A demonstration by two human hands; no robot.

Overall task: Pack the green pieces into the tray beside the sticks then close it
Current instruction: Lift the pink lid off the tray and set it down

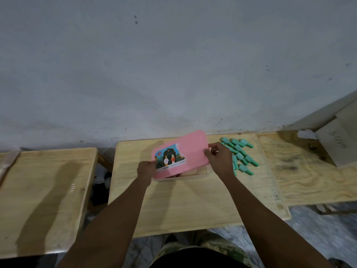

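Observation:
A pink lid (pixel 191 149) with a picture label lies tilted over the tray (pixel 201 174), of which only a pale front strip and a dark gap show. My left hand (pixel 146 170) grips the lid's left edge. On the opposite edge, my right hand (pixel 219 158) holds the lid. Several green pieces (pixel 241 154) lie in a loose heap on the table, just right of my right hand. The sticks and the rest of the tray's inside are hidden under the lid.
The tray sits on the middle wooden table (pixel 183 206). A second wooden table (pixel 42 194) stands to the left across a gap. A plywood surface (pixel 309 171) with a leaning board (pixel 336 144) adjoins on the right. A grey wall rises behind.

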